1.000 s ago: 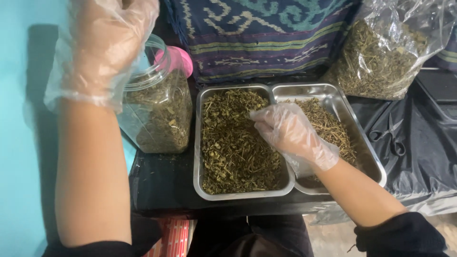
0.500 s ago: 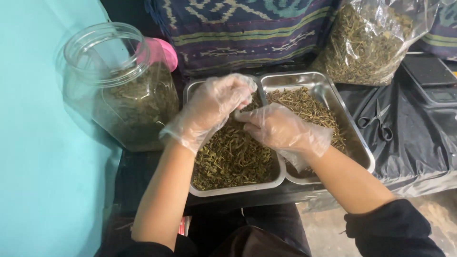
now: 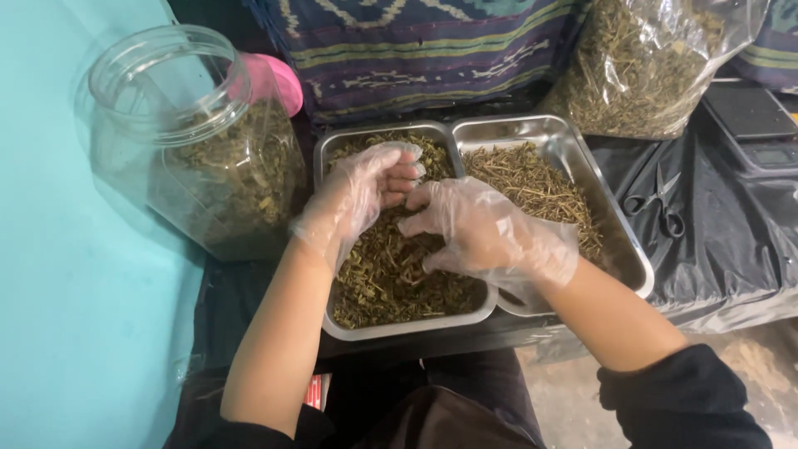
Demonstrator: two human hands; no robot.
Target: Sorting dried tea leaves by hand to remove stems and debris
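Dried green-brown herbs (image 3: 391,274) in the left rectangular steel tray (image 3: 399,326) are scooped by both clear-gloved hands. The left hand (image 3: 366,195) is cupped half-closed; the right hand (image 3: 482,233) is curled loosely into them.

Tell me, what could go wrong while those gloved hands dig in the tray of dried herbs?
Bits could spill: the left hand and right hand work low in the left metal tray, which is heaped with dried herbs near its rim. The open plastic jar leans close by, so an elbow might knock it. The loose gloves could also snag on stems.

jar (image 3: 195,141) left of herb tray (image 3: 366,326) | stem tray (image 3: 573,150) right | bag (image 3: 657,66) behind | scissors (image 3: 657,204) far right
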